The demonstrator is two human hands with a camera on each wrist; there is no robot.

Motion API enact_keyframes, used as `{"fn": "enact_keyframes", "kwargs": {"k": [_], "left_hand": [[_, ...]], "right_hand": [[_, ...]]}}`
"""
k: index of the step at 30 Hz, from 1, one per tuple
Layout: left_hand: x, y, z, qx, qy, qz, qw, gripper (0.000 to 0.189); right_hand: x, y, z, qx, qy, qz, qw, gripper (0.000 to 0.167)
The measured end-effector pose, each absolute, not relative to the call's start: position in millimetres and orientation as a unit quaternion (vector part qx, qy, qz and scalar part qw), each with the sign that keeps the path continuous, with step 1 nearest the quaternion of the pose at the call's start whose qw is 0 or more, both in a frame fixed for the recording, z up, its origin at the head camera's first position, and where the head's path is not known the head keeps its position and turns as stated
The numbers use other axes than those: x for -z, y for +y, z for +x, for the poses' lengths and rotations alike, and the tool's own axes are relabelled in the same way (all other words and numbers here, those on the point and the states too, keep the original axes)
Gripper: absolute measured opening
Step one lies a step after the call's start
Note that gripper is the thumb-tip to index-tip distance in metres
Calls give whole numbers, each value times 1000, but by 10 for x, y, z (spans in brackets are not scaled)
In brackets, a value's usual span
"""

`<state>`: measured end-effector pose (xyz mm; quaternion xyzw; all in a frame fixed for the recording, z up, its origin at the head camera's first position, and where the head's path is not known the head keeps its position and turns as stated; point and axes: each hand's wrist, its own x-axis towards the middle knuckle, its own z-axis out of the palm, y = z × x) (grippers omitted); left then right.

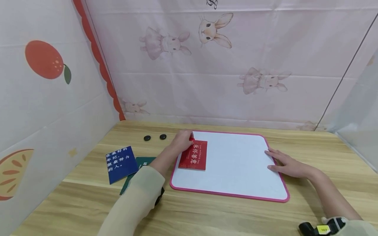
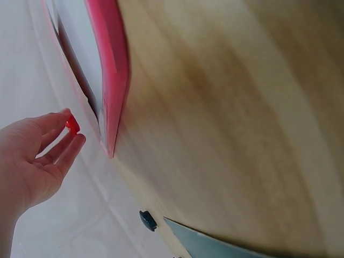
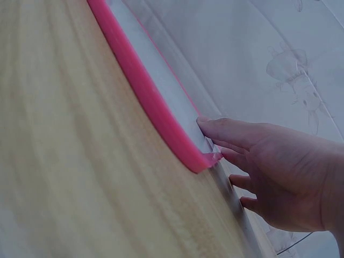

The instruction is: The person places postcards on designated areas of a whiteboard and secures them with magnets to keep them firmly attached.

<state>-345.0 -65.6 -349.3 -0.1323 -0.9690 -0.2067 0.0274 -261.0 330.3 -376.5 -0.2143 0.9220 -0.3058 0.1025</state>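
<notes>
Over the upper left part of a pink-rimmed whiteboard (image 1: 233,160), my left hand (image 1: 182,141) pinches a small red button magnet (image 2: 72,125) between its fingertips. Just beneath lies a red card (image 1: 193,160) with white lettering, flat on the board; in the head view the hand overlaps its top left corner. My right hand (image 1: 290,166) rests at the board's right edge, thumb and forefinger laid nearly straight over the pink rim. In the right wrist view the other fingers of that hand (image 3: 285,172) spread beside the rim.
Left of the board lie a blue card (image 1: 121,165) with white writing and a dark green card (image 1: 144,161), partly hidden by the left sleeve. Two black button magnets (image 1: 163,136) sit behind them on the wooden table (image 1: 206,213). A printed curtain (image 1: 189,91) hangs along the back.
</notes>
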Motion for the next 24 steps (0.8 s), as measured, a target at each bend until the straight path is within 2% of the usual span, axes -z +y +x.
{"fn": "enact_keyframes", "kwargs": {"k": [24], "left_hand": [[3534, -494, -3504, 189, -973, -132, 10, 13]], "right_hand": [[3786, 3317, -2632, 306, 922, -215, 101, 71]]}}
